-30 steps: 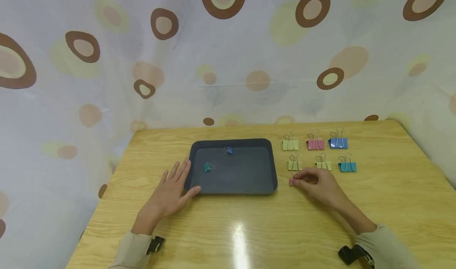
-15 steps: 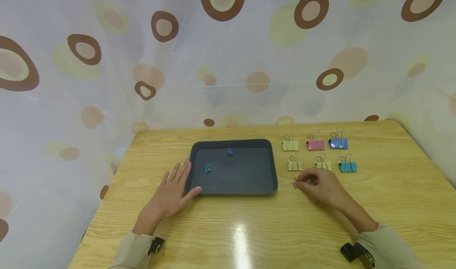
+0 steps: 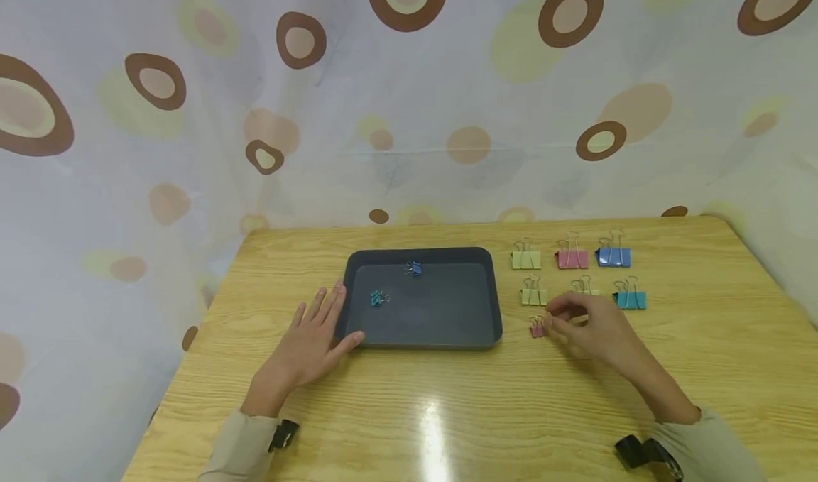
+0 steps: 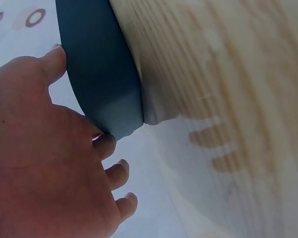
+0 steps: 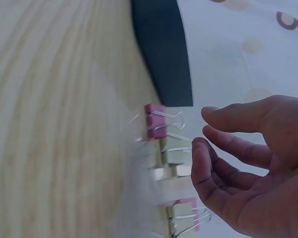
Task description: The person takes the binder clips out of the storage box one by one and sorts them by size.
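Observation:
A small pink binder clip [image 3: 538,327] stands on the table to the right of the dark tray [image 3: 415,346]. My right hand [image 3: 591,326] is just to the right of that clip. In the right wrist view my thumb and fingers are loosely bent, with a gap between them and the pink binder clip [image 5: 156,121]. My left hand [image 3: 307,347] rests against the tray's left side, fingers spread and straight. Inside the tray lie a small teal binder clip [image 3: 377,299] and a small blue binder clip [image 3: 415,269].
Larger binder clips stand in two rows at the right: a yellow one [image 3: 526,260], a pink one [image 3: 573,259] and a blue one [image 3: 615,257] behind; yellow ones [image 3: 533,297] and a teal one [image 3: 631,300] in front. A patterned cloth [image 3: 383,113] hangs behind the table.
The small pink binder clip, pinched in my right hand earlier, now stands released on the table slightly further right. My right hand has drawn back to the right. The left hand stays put.

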Action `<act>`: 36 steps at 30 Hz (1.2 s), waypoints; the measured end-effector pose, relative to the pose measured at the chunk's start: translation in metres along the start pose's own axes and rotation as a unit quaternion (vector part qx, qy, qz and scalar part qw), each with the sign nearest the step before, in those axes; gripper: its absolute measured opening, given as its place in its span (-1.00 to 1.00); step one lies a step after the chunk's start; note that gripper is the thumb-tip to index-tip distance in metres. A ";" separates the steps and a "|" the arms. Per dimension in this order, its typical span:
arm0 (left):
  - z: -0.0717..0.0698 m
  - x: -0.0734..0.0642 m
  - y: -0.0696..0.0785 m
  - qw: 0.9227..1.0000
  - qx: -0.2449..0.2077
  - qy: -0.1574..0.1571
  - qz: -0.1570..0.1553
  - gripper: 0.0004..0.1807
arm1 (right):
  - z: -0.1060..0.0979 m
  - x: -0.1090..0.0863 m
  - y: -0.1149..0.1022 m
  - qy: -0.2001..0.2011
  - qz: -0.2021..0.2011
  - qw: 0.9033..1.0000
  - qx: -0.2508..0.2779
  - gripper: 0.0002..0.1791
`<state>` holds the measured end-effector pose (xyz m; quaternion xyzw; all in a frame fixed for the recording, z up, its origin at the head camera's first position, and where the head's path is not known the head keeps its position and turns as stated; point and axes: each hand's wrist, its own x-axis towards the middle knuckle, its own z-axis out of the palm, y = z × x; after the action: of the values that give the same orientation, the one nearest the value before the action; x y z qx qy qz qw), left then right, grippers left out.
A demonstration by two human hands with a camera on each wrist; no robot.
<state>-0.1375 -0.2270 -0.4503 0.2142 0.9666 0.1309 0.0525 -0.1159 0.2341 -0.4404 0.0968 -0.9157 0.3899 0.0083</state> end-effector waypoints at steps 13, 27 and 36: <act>0.002 -0.001 0.000 1.000 -0.012 0.000 -0.006 -0.03 | 0.027 0.017 -0.034 -0.002 -0.042 0.995 0.089 -0.81; 0.002 0.001 0.001 1.000 -0.016 0.000 -0.003 -0.03 | 0.082 0.051 -0.069 -0.013 -0.087 0.989 0.120 -0.76; 0.002 0.004 0.000 1.000 -0.015 -0.009 -0.006 -0.02 | 0.116 0.075 -0.092 -0.031 -0.092 0.986 0.134 -0.68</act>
<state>-0.1410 -0.2245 -0.4527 0.2089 0.9652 0.1428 0.0655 -0.1658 0.0753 -0.4487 0.1924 -0.8421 0.5039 0.0027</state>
